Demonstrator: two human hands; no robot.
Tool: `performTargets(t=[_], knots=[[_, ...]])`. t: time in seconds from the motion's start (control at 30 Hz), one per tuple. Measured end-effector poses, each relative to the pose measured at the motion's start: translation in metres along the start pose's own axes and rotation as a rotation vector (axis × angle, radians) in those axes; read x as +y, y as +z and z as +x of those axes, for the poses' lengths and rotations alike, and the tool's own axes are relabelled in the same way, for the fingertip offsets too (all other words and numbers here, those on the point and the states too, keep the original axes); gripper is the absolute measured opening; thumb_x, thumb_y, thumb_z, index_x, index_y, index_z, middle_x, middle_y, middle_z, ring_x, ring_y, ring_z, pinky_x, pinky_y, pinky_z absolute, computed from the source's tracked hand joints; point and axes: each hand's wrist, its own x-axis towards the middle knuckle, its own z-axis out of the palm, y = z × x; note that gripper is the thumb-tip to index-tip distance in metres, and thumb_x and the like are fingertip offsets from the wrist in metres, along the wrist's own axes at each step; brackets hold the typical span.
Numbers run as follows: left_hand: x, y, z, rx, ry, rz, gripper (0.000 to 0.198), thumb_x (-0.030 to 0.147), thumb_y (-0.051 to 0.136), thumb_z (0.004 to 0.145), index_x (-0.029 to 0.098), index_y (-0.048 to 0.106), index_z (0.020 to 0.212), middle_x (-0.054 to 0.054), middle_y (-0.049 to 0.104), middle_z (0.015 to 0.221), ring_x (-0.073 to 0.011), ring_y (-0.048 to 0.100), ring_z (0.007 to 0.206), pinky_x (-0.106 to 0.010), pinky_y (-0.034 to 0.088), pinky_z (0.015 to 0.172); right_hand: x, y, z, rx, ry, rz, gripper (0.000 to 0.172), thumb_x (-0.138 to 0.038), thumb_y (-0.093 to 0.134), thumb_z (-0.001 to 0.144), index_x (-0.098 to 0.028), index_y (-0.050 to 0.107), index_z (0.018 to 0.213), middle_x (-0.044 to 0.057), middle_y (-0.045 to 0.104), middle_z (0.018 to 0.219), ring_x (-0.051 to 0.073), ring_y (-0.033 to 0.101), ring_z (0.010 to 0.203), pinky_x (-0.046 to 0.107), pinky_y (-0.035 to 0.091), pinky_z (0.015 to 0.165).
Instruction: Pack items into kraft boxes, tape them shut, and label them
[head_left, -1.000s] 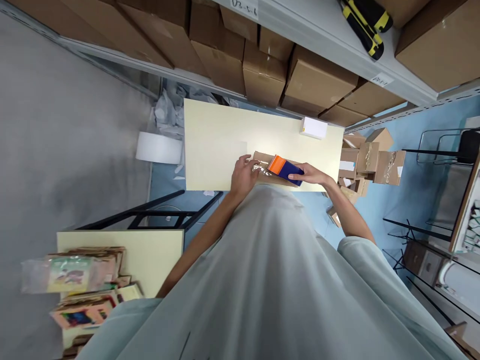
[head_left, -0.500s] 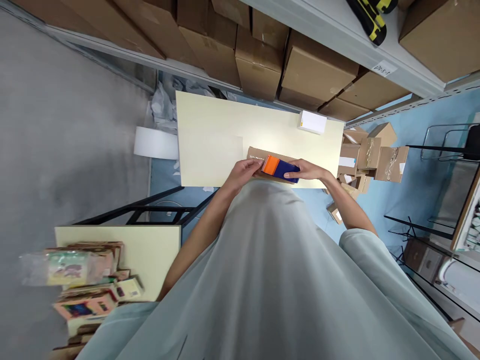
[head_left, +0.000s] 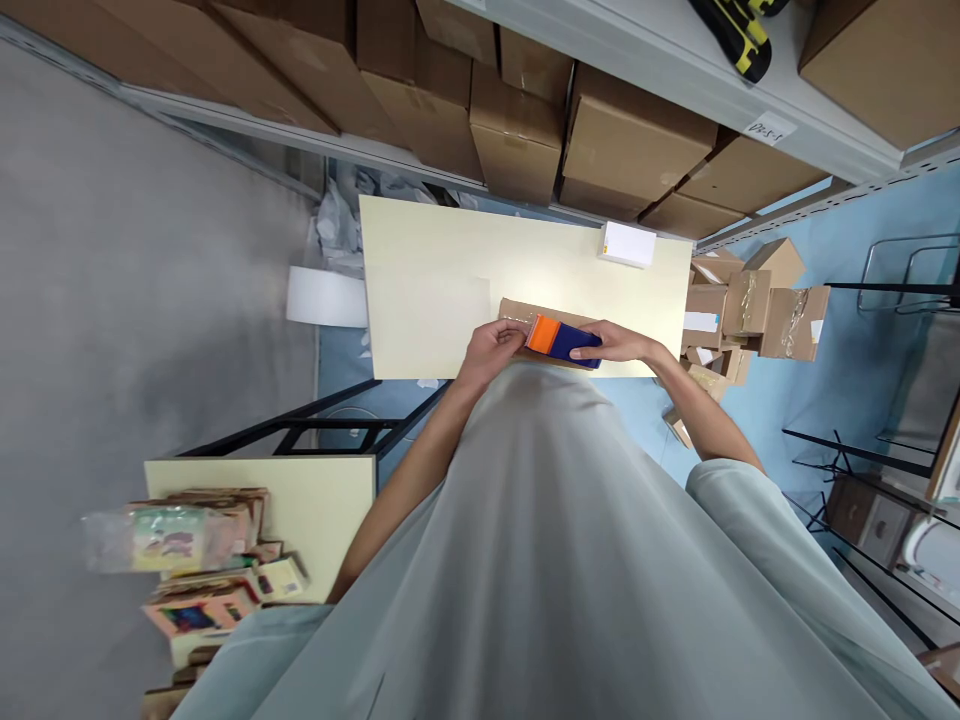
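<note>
A flat brown cardboard box [head_left: 517, 311] lies near the front edge of a pale yellow table [head_left: 435, 270]. On top of it sits an orange and dark blue tape dispenser [head_left: 561, 338]. My right hand [head_left: 611, 345] grips the blue end of the dispenser. My left hand [head_left: 491, 350] has its fingers curled against the box's left end, right beside the orange end of the dispenser; clear tape glints there.
A small white box [head_left: 628, 243] sits at the table's far right corner. Shelving with large cardboard cartons [head_left: 634, 140] runs behind. Small taped boxes [head_left: 750, 310] lie on the blue floor at right. A second table [head_left: 322, 510] at lower left carries stacked colourful packs [head_left: 195, 560].
My left hand has closed from spread fingers on the box top to curled fingers at the box's left end. The dispenser stayed on the box under my right hand.
</note>
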Motion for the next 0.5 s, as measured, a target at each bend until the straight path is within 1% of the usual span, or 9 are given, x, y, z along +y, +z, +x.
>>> performTargets(t=[0.13, 0.27, 0.37, 0.5], knots=[[0.002, 0.004, -0.006, 0.100, 0.078, 0.065, 0.023, 0.038, 0.072, 0.087, 0.018, 0.080, 0.095, -0.006, 0.082, 0.095, -0.0192, 0.073, 0.085, -0.033, 0.061, 0.083, -0.001, 0.003, 0.001, 0.013, 0.001, -0.010, 0.054, -0.071, 0.082, 0.087, -0.018, 0.070, 0.091, -0.001, 0.067, 0.079, 0.015, 0.059, 0.071, 0.028, 0.050, 0.064], [0.008, 0.002, -0.017, 0.176, 0.140, 0.180, 0.024, 0.040, 0.072, 0.092, 0.019, 0.080, 0.095, -0.005, 0.081, 0.091, -0.0193, 0.072, 0.084, -0.032, 0.060, 0.083, -0.002, 0.007, 0.004, 0.045, 0.017, -0.049, 0.054, -0.071, 0.083, 0.086, -0.019, 0.069, 0.088, -0.001, 0.067, 0.078, 0.016, 0.061, 0.071, 0.027, 0.050, 0.062], [0.012, -0.007, -0.021, 0.230, 0.153, 0.204, 0.025, 0.042, 0.073, 0.091, 0.018, 0.081, 0.093, -0.004, 0.081, 0.087, -0.0184, 0.070, 0.079, -0.031, 0.059, 0.080, -0.006, 0.012, 0.006, 0.047, 0.048, -0.053, 0.054, -0.071, 0.084, 0.085, -0.020, 0.069, 0.089, -0.001, 0.068, 0.078, 0.016, 0.062, 0.069, 0.027, 0.051, 0.061], [0.015, -0.030, -0.020, 0.338, 0.139, 0.147, 0.023, 0.041, 0.076, 0.087, 0.018, 0.081, 0.089, -0.004, 0.081, 0.085, -0.0173, 0.070, 0.077, -0.029, 0.059, 0.079, -0.020, 0.016, -0.003, 0.068, 0.089, -0.074, 0.056, -0.073, 0.081, 0.086, -0.019, 0.070, 0.094, 0.000, 0.071, 0.081, 0.016, 0.063, 0.071, 0.026, 0.052, 0.063]])
